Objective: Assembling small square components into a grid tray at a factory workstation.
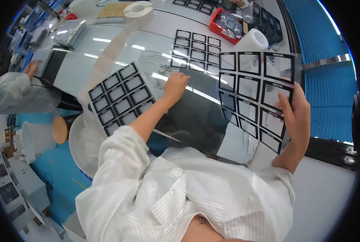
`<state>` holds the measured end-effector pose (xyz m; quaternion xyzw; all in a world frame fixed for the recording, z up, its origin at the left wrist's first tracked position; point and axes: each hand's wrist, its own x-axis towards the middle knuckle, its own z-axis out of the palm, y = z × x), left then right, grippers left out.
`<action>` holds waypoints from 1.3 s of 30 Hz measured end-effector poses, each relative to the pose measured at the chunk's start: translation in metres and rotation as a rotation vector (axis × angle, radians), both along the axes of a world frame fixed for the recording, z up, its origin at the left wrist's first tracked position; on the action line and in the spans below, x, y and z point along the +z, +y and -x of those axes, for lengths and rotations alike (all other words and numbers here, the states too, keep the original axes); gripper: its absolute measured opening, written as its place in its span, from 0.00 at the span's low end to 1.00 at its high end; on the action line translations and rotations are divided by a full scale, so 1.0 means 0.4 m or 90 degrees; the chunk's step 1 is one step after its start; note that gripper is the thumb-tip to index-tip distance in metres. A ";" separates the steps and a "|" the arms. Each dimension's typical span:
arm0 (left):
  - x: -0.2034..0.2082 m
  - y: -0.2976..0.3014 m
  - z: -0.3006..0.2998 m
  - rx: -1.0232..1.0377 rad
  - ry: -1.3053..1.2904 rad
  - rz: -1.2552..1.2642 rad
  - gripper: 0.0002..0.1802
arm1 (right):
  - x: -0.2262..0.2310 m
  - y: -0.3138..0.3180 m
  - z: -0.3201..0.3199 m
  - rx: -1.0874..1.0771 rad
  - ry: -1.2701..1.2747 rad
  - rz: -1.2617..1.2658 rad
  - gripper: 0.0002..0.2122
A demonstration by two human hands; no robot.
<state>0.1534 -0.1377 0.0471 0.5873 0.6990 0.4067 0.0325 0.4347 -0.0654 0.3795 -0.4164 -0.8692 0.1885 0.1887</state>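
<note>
My right hand [295, 111] grips the right edge of a clear sheet printed with a grid of black rectangular frames [261, 78]. The sheet is raised and tilted over the right side of the table. With its fingers curled together, my left hand [176, 88] hovers over the dark, glossy middle of the tabletop; whether anything small is between the fingertips is hidden. Under my left forearm lies another black-framed sheet [117, 94], whitish and partly covered by the arm. A third framed sheet [198, 51] rests flat farther back, beyond my left hand.
A tape roll [138, 9] at the back trails a translucent strip into a white bin [79, 141] at the left. A red tray [215, 30] of small packets and a white roll [257, 40] stand back right. Another person's sleeve [20, 90] shows far left, near a round stool [60, 130].
</note>
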 end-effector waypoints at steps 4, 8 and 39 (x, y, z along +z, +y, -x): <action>-0.095 0.204 -0.059 -0.111 0.237 -0.064 0.08 | -0.010 0.007 -0.075 -0.136 0.064 0.076 0.15; -0.151 0.296 -0.042 -0.124 0.431 0.004 0.03 | -0.069 0.058 -0.114 -0.168 0.168 0.109 0.15; -0.143 0.464 -0.227 -0.313 0.491 -0.002 0.05 | -0.154 0.179 -0.191 -0.239 0.252 0.225 0.16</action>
